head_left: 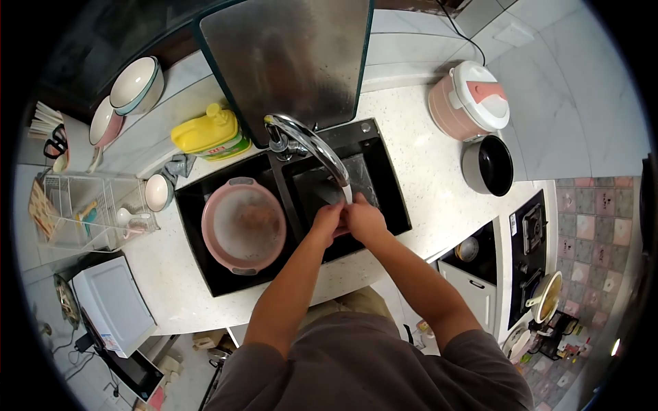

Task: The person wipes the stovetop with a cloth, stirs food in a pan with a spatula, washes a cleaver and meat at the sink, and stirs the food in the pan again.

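My left hand and my right hand meet over the right basin of the black double sink. A stream of water from the curved chrome faucet runs down at my fingers. Both hands are closed, fingertips close together. A dark, thin shape shows just beyond my left fingers; its kind is unclear, and whatever lies between the hands is hidden. In the left basin sits a pink tub of cloudy, foamy water.
A yellow detergent jug stands behind the sink, beside a large metal-faced board leaning on the wall. To the right are a pink-and-white rice cooker and a dark pot. A dish rack and small bowl stand left.
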Action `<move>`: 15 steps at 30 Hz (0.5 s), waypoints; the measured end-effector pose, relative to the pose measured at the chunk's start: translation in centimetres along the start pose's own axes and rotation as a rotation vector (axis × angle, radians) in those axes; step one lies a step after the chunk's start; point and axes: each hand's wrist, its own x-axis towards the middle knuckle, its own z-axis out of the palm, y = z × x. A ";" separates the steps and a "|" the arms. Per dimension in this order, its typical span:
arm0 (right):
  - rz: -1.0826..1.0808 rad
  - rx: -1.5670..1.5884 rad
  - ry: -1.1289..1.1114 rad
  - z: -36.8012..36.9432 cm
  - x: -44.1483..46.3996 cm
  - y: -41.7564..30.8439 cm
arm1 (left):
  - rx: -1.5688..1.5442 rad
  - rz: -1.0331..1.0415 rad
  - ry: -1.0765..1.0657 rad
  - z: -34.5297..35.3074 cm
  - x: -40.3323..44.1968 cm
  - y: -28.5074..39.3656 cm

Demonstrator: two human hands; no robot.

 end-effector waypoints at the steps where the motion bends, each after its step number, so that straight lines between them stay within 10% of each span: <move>1: -0.004 -0.004 -0.002 0.5 0.3 0.2 | -0.006 0.002 0.000 -0.3 1.1 -0.7; 15: -0.085 -0.074 -0.042 -9.9 -9.1 2.3 | -0.293 -0.027 0.086 0.8 1.9 -2.0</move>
